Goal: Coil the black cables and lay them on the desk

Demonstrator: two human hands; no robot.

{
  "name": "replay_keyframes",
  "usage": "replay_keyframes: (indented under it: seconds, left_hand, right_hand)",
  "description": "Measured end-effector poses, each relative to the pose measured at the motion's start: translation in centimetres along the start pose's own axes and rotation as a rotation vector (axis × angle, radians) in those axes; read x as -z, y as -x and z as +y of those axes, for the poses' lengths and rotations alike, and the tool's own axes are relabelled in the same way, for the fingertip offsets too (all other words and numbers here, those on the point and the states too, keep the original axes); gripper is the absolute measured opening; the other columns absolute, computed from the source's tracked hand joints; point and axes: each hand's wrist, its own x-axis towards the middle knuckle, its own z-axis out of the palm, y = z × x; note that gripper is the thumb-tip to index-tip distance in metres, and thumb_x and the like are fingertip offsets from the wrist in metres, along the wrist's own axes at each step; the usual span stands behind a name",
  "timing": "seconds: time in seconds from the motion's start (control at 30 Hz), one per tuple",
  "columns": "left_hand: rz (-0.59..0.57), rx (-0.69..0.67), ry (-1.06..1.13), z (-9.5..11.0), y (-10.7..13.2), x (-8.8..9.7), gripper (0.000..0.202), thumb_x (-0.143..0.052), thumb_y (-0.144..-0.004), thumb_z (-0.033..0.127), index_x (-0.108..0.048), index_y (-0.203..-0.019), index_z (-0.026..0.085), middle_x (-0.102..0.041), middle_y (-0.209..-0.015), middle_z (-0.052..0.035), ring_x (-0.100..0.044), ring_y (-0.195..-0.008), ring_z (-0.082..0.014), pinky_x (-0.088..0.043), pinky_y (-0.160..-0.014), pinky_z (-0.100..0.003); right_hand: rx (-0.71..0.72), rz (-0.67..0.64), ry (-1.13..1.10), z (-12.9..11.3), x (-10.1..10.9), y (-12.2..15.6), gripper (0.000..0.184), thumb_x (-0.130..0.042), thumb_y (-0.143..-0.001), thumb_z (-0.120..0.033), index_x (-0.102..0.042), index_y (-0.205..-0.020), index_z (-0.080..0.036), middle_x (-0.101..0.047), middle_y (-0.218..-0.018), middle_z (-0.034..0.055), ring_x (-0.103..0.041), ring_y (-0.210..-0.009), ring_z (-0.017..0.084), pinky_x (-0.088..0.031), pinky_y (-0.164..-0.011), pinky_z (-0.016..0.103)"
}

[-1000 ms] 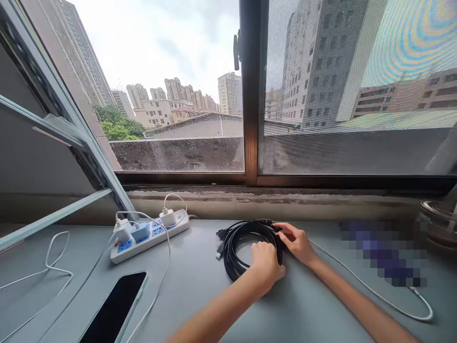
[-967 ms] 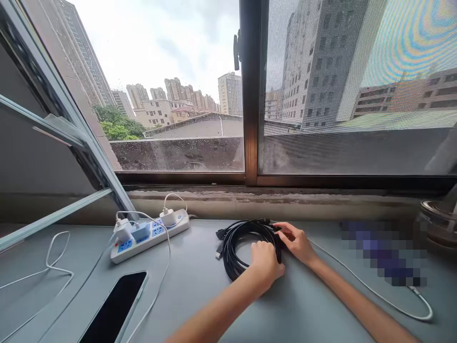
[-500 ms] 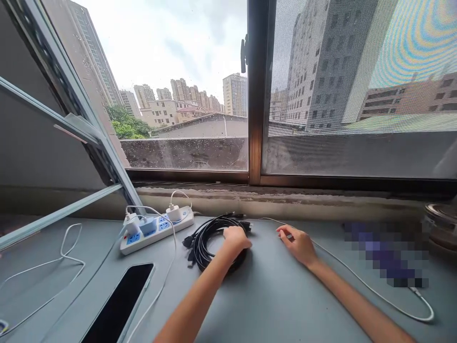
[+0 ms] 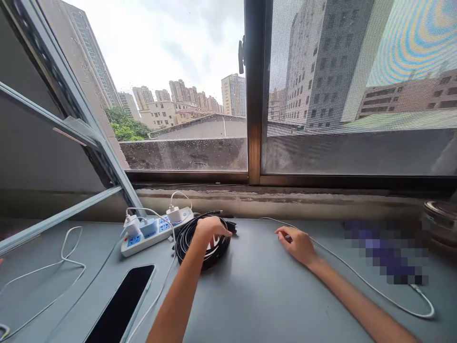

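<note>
The black cable coil (image 4: 218, 253) has moved to the left with my left hand (image 4: 210, 229), away from my right hand (image 4: 296, 244). My right hand has stayed about where it was.

My left hand is on the coil. My fingers dip into the hole in the middle, and my thumb pokes out over the right side, so some loops sit between them. I cannot tell if I am squeezing. My right hand is loosely curled, and I see nothing in it. It is near the white cable (image 4: 433, 312) that runs behind it.

The black cable is wound round and round, so I think that part is done. The coil is on the gray desk (image 4: 267, 295), just beside the power strip (image 4: 157, 237). My left hand is not off it yet. The black plug ends (image 4: 231, 227) stick out at the back right, not tucked in, so that looks undone to me.

The power strip has three things in its holes: a white plug (image 4: 174, 214) at the far end, another white plug (image 4: 133, 226) at the near end, and a blue plug (image 4: 148, 227) next to that one. In front of the strip is a phone (image 4: 121, 302) with a dark screen. Far to my right stands a round jar (image 4: 442, 226), partly cut off. It looks dark, and I cannot tell what is inside.
</note>
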Motion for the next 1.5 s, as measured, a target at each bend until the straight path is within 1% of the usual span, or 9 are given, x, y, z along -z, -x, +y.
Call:
replay_keyframes:
  seconds: [0.07, 0.17, 0.43, 0.6, 0.73, 1.0, 1.17, 1.3, 1.5]
  left_hand:
    - [-0.08, 0.088, -0.034, -0.3, 0.7, 1.7, 0.045, -0.066, -0.066, 0.051, -0.054, -0.042, 0.014, -0.058, -0.045, -0.0143, -0.059, -0.046, -0.0269, -0.046, -0.057, -0.036]
    - [-0.087, 0.122, -0.063, -0.4, 1.1, 2.9, 0.051, -0.051, -0.079, 0.053, -0.057, -0.047, 0.013, -0.064, -0.056, -0.0138, -0.056, -0.043, -0.0205, -0.046, -0.058, -0.033]
    - [-0.182, 0.071, -0.126, 1.3, 0.3, 0.0, 0.034, -0.062, -0.068, 0.026, -0.05, -0.039, 0.014, -0.06, -0.049, -0.0097, -0.055, -0.039, -0.0189, -0.047, -0.063, -0.032]
    - [-0.116, 0.051, -0.089, 1.2, 0.7, 1.0, 0.019, -0.056, -0.063, 0.016, -0.05, -0.045, 0.013, -0.062, -0.052, -0.007, -0.057, -0.042, -0.0183, -0.045, -0.059, -0.029]
    - [0.088, 0.099, -0.048, 1.0, 1.6, 3.4, 0.023, -0.043, -0.078, 0.023, -0.053, -0.06, 0.014, -0.062, -0.055, -0.0074, -0.057, -0.045, -0.0189, -0.043, -0.056, -0.028]
    - [0.802, 0.189, 0.041, 1.4, 6.7, 8.0, 0.038, -0.028, -0.092, 0.042, -0.056, -0.086, 0.018, -0.062, -0.068, -0.0103, -0.061, -0.071, -0.0276, -0.038, -0.061, -0.035]
    - [1.283, -0.274, 0.367, 3.1, 10.6, 7.7, 0.042, -0.031, -0.089, 0.059, -0.054, -0.087, 0.025, -0.043, -0.047, 0.0042, -0.048, -0.043, -0.0117, -0.035, -0.053, -0.031]
    - [1.324, -0.417, 0.567, 5.4, 13.1, 6.5, 0.036, -0.033, -0.092, 0.055, -0.052, -0.086, 0.025, -0.038, -0.043, 0.0078, -0.039, -0.035, -0.0055, -0.031, -0.046, -0.029]
    - [1.065, -0.59, 0.891, 7.2, 13.5, 4.9, 0.026, -0.045, -0.091, 0.047, -0.052, -0.089, 0.022, -0.036, -0.043, 0.0081, -0.031, -0.033, -0.0046, -0.023, -0.032, -0.02]
  right_hand:
    - [0.004, -0.004, -0.002, 0.0, 0.0, 0.0, 0.03, -0.041, -0.086, -0.037, -0.068, -0.085, -0.023, -0.069, -0.079, 0.0018, -0.064, -0.072, 0.018, -0.046, -0.065, 0.029]
    - [0.008, -0.007, -0.007, 0.0, -0.1, 0.0, 0.03, -0.041, -0.086, -0.037, -0.068, -0.083, -0.023, -0.069, -0.08, 0.0017, -0.063, -0.073, 0.018, -0.046, -0.067, 0.029]
    - [0.009, -0.011, 0.005, 0.1, -0.1, -0.1, 0.03, -0.041, -0.086, -0.036, -0.067, -0.083, -0.023, -0.068, -0.08, 0.0025, -0.062, -0.073, 0.019, -0.045, -0.069, 0.03]
    - [0.022, -0.025, 0.017, 0.2, -0.2, -0.2, 0.027, -0.042, -0.087, -0.032, -0.066, -0.085, -0.021, -0.068, -0.082, 0.0036, -0.062, -0.074, 0.017, -0.044, -0.069, 0.03]
    - [0.034, -0.031, 0.031, 0.1, -0.2, -0.4, 0.02, -0.047, -0.088, -0.025, -0.066, -0.086, -0.018, -0.067, -0.082, 0.0033, -0.061, -0.076, 0.015, -0.045, -0.071, 0.03]
    - [0.041, -0.023, 0.048, -0.3, 0.0, -1.0, 0.013, -0.055, -0.088, -0.022, -0.065, -0.084, -0.015, -0.065, -0.079, 0.002, -0.059, -0.074, 0.013, -0.046, -0.072, 0.029]
    - [0.052, -0.014, 0.056, -0.4, 0.0, -1.1, 0.013, -0.055, -0.088, -0.022, -0.064, -0.083, -0.015, -0.064, -0.079, 0.0016, -0.059, -0.074, 0.013, -0.046, -0.071, 0.029]
    - [0.072, -0.01, 0.07, -0.4, 0.0, -1.0, 0.013, -0.055, -0.088, -0.022, -0.064, -0.083, -0.015, -0.064, -0.078, 0.0015, -0.058, -0.073, 0.012, -0.045, -0.071, 0.028]
    - [0.106, -0.011, 0.08, -0.4, 0.0, -0.8, 0.012, -0.055, -0.087, -0.021, -0.064, -0.083, -0.015, -0.064, -0.077, 0.0015, -0.059, -0.074, 0.013, -0.045, -0.071, 0.029]
